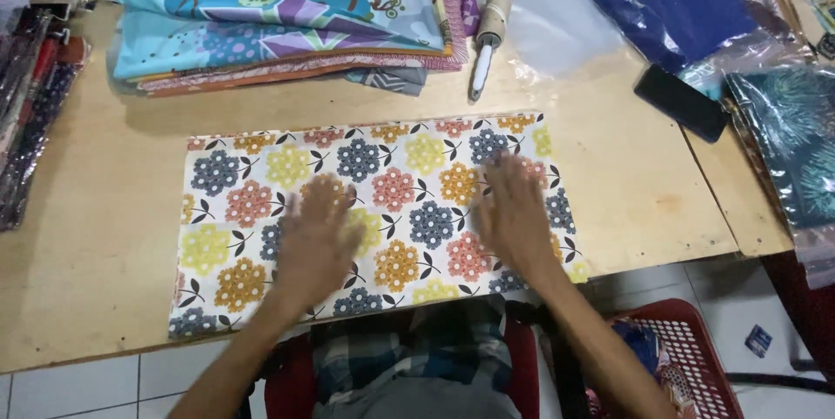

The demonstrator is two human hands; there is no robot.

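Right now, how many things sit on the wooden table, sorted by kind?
Flat floral cloth under both hands: 1
Stack of folded printed fabrics: 1
Lint roller: 1
Dark phone: 1
Bagged blue fabric: 1
Bagged teal leaf-print fabric: 1
Total: 6

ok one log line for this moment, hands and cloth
left hand: flat on floral cloth | right hand: flat on same cloth | cloth: spread on wooden table | holding: nothing
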